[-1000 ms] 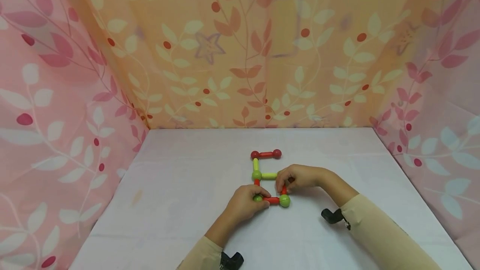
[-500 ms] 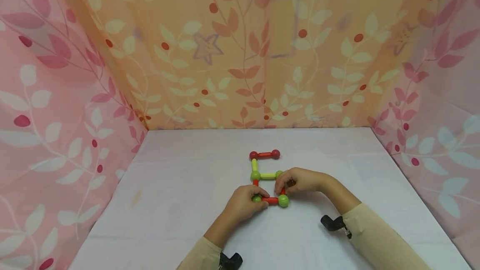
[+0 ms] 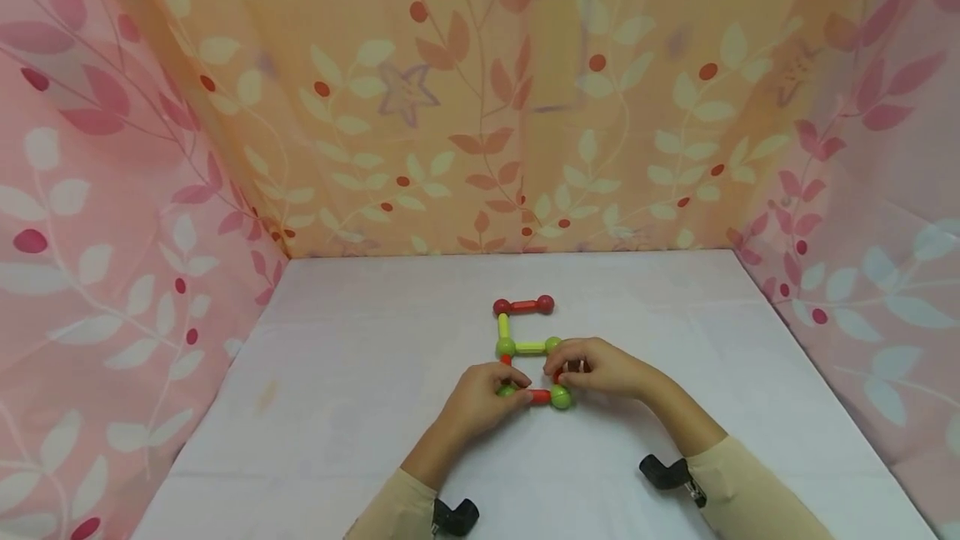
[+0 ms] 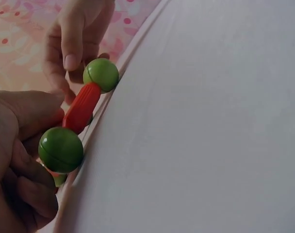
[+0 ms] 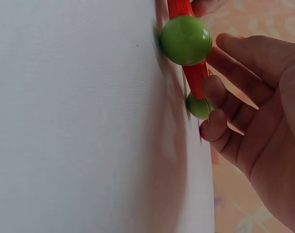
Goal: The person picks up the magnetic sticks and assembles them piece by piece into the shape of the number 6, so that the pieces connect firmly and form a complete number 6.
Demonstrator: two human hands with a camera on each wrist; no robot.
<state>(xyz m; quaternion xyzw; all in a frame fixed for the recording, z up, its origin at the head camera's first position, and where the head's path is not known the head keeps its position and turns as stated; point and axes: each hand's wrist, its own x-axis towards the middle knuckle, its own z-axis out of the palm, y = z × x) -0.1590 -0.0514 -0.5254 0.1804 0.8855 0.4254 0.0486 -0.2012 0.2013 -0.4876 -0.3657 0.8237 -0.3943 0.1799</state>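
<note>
A flat ball-and-stick figure lies on the white table (image 3: 360,407). At its far end a red stick (image 3: 523,306) joins two red balls; lime sticks and green balls continue toward me into a square with red sides. My left hand (image 3: 480,398) holds the near left corner, its fingers about the green ball (image 4: 61,149) and beside the near red stick (image 4: 82,108). At the square's right side, my right hand (image 3: 600,367) has thumb and fingers spread apart around the right red stick (image 5: 195,80). Its fingertips are close to that stick; contact is unclear. The near right green ball (image 5: 186,41) is uncovered.
Patterned cloth walls surround the table: an orange back curtain (image 3: 450,148) and pink side curtains (image 3: 112,290). Black wrist cameras (image 3: 663,472) sit at both beige sleeves (image 3: 750,490).
My right hand has loosened around the right red stick and shifted slightly toward me. The left hand stays at its corner. The whole head view has drifted a little.
</note>
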